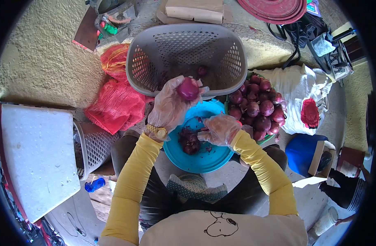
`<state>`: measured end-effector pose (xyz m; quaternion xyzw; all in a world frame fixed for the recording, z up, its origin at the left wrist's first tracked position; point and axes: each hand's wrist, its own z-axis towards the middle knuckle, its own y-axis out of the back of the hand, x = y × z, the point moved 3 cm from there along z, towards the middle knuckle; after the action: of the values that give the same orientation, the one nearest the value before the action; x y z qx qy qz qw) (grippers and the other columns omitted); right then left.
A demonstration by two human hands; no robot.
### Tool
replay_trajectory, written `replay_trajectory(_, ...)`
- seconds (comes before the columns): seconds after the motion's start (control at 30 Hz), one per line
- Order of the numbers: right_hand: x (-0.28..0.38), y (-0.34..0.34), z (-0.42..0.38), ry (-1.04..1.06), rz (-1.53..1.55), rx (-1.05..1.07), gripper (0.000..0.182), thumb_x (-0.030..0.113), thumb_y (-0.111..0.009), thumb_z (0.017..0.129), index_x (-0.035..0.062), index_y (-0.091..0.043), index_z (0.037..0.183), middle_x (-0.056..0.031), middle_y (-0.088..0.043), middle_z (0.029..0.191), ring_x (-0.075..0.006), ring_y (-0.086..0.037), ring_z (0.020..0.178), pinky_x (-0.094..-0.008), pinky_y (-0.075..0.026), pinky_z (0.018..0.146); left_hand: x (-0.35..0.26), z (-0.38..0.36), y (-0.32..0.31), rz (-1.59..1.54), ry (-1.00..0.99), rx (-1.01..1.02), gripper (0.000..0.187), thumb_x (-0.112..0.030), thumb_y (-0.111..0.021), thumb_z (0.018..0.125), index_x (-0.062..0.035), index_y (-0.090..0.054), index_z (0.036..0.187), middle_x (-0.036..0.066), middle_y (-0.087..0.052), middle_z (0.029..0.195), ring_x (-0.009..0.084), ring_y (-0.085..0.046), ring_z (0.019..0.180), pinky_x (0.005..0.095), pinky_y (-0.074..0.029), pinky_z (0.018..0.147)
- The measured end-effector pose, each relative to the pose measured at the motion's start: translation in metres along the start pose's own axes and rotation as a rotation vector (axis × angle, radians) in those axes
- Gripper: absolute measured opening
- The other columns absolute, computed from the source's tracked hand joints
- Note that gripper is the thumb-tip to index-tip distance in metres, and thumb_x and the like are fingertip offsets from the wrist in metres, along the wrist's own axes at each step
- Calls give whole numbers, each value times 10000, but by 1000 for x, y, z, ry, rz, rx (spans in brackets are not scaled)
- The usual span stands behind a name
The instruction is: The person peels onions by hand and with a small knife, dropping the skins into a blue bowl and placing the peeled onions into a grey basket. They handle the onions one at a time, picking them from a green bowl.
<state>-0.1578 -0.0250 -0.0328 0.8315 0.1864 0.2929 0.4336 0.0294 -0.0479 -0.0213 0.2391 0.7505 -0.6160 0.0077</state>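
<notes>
My left hand, in a clear plastic glove, is closed round a smooth purple onion at the front rim of the grey perforated basket. Another onion lies inside that basket. Over the blue basin is my right hand, also gloved, its fingers curled. A bit of red shows at its palm side, but what it holds I cannot make out. Dark onion skins lie in the basin below both hands.
Right of the basin, red onions are heaped in a green container. A white sack stands beyond them. Red mesh bags lie to the left, near a white foam board. Another person is partly visible at far right.
</notes>
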Motion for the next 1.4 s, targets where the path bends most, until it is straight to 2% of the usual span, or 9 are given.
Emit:
replay_trajectory(0.1, -1, -1, 0, -32, -33, 60, 487, 576, -708, 910, 96, -735, 988, -127, -744, 911, -337, -726, 957, -470, -566, 835, -3, -2, -9, 91, -48, -24, 420, -300, -641, 1030, 69, -574, 1219, 211, -629, 1187, 458, -625, 1209, 432, -618, 883)
replay_trajectory(0.17, -1, 0, 0, -51, -47, 87, 487, 581, -706, 912, 102, -739, 992, -117, -750, 925, -332, -727, 970, -466, -566, 846, -2, 0, -6, 2, 27, 1, 479, -330, -581, 1043, 59, -539, 1319, 221, -611, 1218, 428, -608, 1222, 442, -607, 944)
replay_trajectory(0.27, -1, -1, 0, -70, -31, 82, 491, 591, -695, 918, 111, -747, 1004, -108, -756, 952, -327, -725, 996, -460, -565, 864, -1, 1, -4, -128, 89, -22, 518, -357, -559, 1047, 58, -515, 1354, 221, -606, 1216, 432, -611, 1214, 446, -617, 922)
replay_trajectory(0.47, -3, -2, 1, -82, -50, 110, 485, 587, -692, 919, 116, -756, 1019, -116, -754, 973, -325, -724, 1004, -452, -567, 871, -9, -1, 7, -91, 163, 17, 535, -383, -532, 1061, 49, -504, 1374, 223, -586, 1250, 406, -634, 1127, 463, -625, 893)
replay_trajectory(0.6, -2, -2, 0, -87, -50, 136, 488, 582, -691, 921, 106, -758, 1012, -116, -755, 985, -329, -724, 1010, -448, -573, 858, -3, -2, -3, -90, 100, -35, 512, -383, -543, 1068, 42, -516, 1353, 218, -589, 1238, 392, -623, 1136, 465, -617, 914)
replay_trajectory(0.77, 0, -1, 0, -103, -59, 151, 504, 585, -687, 923, 92, -760, 999, -115, -756, 989, -326, -727, 1008, -444, -577, 859, 0, 0, 17, -190, 36, -246, 425, -361, -607, 1060, 22, -542, 1230, 203, -579, 1195, 355, -573, 1176, 451, -579, 988)
replay_trajectory(0.87, -1, -1, 1, -112, -59, 175, 521, 595, -678, 926, 84, -765, 984, -108, -757, 991, -320, -728, 1010, -444, -579, 864, 0, 4, 17, -200, -52, -235, 430, -361, -594, 1072, 33, -481, 1203, 198, -535, 1166, 375, -583, 1144, 433, -602, 972)
replay_trajectory(1.1, -1, -1, -3, -127, -59, 183, 447, 597, -678, 926, 169, -785, 991, -71, -760, 1004, -303, -727, 1015, -441, -579, 862, 3, 5, 7, -184, -67, -207, 432, -331, -586, 1079, 49, -454, 1237, 228, -505, 1188, 348, -576, 1156, 443, -580, 1029)
replay_trajectory(1.4, -1, -1, -4, -137, -41, 196, 390, 561, -708, 914, 194, -785, 1022, -58, -759, 1049, -302, -716, 1053, -441, -570, 888, 1, 4, 9, -110, 41, -167, 441, -280, -621, 1057, 63, -517, 1315, 237, -602, 1254, 402, -590, 1255, 455, -569, 1027)
